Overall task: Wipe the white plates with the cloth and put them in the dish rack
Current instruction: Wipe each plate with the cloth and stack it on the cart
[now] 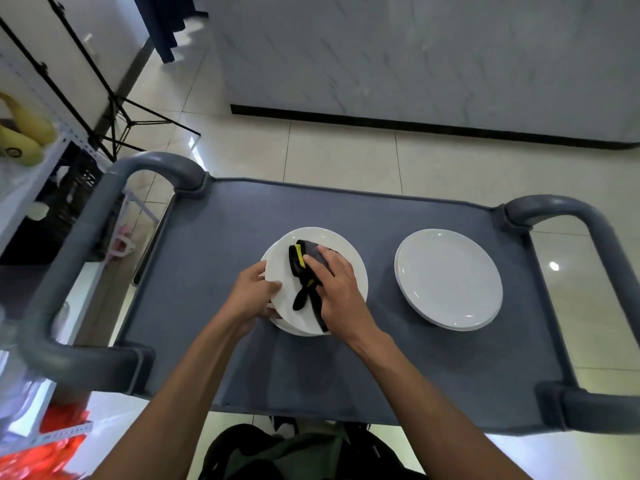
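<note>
left hand (254,294): plate stack (349,268) rim pinched | right hand (334,289): dark cloth (308,259) pressed flat, fingers extended | second stack (448,278) beside, on cart top (214,265)

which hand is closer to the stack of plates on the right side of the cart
Right. The right hand presses the cloth on the plate being wiped, on the side facing the right stack. The left hand grips that plate's far left rim.
</note>
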The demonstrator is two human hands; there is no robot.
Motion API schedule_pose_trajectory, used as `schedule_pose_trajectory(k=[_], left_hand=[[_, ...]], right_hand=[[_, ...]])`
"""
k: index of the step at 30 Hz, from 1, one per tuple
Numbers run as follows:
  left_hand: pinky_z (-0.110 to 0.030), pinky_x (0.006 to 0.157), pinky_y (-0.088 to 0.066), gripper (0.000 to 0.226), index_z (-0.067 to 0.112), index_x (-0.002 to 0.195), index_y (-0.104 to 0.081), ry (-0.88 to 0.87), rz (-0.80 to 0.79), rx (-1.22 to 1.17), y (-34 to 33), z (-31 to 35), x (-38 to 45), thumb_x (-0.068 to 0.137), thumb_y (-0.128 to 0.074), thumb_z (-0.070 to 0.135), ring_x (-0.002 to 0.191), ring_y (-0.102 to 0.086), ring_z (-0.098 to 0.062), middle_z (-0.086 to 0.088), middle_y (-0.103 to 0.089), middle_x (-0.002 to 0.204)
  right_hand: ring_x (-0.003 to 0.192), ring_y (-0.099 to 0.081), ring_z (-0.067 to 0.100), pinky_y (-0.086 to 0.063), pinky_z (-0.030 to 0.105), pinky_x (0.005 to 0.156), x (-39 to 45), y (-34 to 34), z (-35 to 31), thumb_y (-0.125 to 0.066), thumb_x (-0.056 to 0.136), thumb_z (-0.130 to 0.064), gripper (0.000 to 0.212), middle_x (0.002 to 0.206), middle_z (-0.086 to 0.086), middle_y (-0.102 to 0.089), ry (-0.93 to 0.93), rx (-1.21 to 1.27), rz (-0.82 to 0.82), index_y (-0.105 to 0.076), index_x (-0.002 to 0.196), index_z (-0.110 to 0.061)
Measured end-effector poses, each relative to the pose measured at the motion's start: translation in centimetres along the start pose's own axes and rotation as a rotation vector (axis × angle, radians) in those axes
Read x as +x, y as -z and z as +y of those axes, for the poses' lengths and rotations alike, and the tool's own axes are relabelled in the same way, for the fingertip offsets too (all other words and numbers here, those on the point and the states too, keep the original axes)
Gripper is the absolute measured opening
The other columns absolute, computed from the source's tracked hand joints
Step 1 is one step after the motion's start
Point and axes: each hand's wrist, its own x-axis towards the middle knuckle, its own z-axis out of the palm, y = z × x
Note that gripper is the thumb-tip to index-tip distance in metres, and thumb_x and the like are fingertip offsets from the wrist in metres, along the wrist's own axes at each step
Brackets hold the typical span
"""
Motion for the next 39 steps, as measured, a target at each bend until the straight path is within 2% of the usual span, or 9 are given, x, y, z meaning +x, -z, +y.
schedule_pose_trajectory(k=[6,10,13,17,22,26,32,39], left_hand=[[-0.036,0.058,-0.058,0.042,0.021,0.111,-0.071,-0.028,-0.089,-0.032,0.3,-0.1,-0.3,0.093,-0.050,-0.012,0.083,-0.074,-0.024,-0.009,-0.077,0.097],[-0.034,0.057,-0.058,0.040,0.012,0.109,-0.073,-0.053,-0.138,-0.042,0.2,0.1,-0.5,0.089,-0.052,-0.016,0.080,-0.074,-0.025,-0.012,-0.077,0.094],[-0.033,0.056,-0.057,0.040,0.008,0.106,-0.074,-0.069,-0.153,-0.044,0.1,0.3,-0.5,0.085,-0.053,-0.018,0.076,-0.073,-0.026,-0.014,-0.076,0.090],[-0.038,0.058,-0.058,0.040,0.012,0.096,-0.078,-0.107,-0.190,-0.072,0.5,0.9,-0.2,0.081,-0.058,-0.019,0.076,-0.073,-0.030,-0.014,-0.076,0.093],[-0.037,0.056,-0.057,0.044,0.022,0.095,-0.081,-0.154,-0.229,-0.110,0.5,1.8,-0.3,0.082,-0.059,-0.014,0.072,-0.073,-0.029,-0.014,-0.077,0.093],[-0.039,0.057,-0.058,0.043,0.018,0.102,-0.079,-0.172,-0.214,-0.194,0.3,2.2,-0.5,0.081,-0.060,-0.014,0.068,-0.070,-0.028,-0.013,-0.077,0.093],[-0.040,0.060,-0.059,0.040,0.008,0.113,-0.072,-0.172,-0.156,-0.299,-0.3,3.2,-0.7,0.083,-0.058,-0.014,0.066,-0.067,-0.026,-0.010,-0.075,0.089],[-0.038,0.057,-0.058,0.041,0.011,0.117,-0.071,-0.191,-0.116,-0.348,-1.4,4.0,-0.7,0.085,-0.058,-0.011,0.066,-0.067,-0.023,-0.004,-0.075,0.086]], right_hand=[[0.144,-0.030,0.034,-0.026,0.048,0.119,-0.8,-0.5,-0.3,-0.054,0.086,0.011,0.061,0.157,0.012,-0.035,0.028,-0.011,0.035,-0.054,0.142,-0.014],[0.143,-0.032,0.035,-0.029,0.049,0.118,-0.9,-0.6,-1.0,-0.060,0.084,0.007,0.063,0.156,0.012,-0.037,0.092,-0.031,0.018,-0.055,0.141,-0.020],[0.140,-0.037,0.038,-0.032,0.049,0.115,-0.1,-0.1,-1.5,-0.057,0.086,0.001,0.056,0.153,0.015,-0.042,0.145,-0.053,0.029,-0.058,0.139,-0.019],[0.140,-0.037,0.037,-0.031,0.048,0.115,1.5,1.4,-2.1,-0.058,0.090,-0.003,0.052,0.153,0.014,-0.042,0.153,-0.137,0.074,-0.058,0.139,-0.020],[0.140,-0.037,0.034,-0.033,0.050,0.113,3.1,4.1,-3.0,-0.059,0.089,-0.002,0.054,0.152,0.010,-0.044,0.075,-0.218,0.213,-0.058,0.139,-0.023],[0.141,-0.034,0.037,-0.033,0.051,0.113,3.7,6.6,-2.9,-0.052,0.092,-0.002,0.052,0.153,0.010,-0.042,-0.024,-0.299,0.287,-0.057,0.139,-0.023],[0.144,-0.026,0.035,-0.025,0.047,0.119,2.9,9.0,-1.4,-0.047,0.093,0.002,0.057,0.157,0.010,-0.034,-0.121,-0.301,0.284,-0.049,0.146,-0.019],[0.143,-0.028,0.036,-0.026,0.045,0.119,0.8,8.9,-1.7,-0.049,0.091,0.002,0.058,0.156,0.013,-0.035,-0.155,-0.320,0.303,-0.047,0.146,-0.015]])
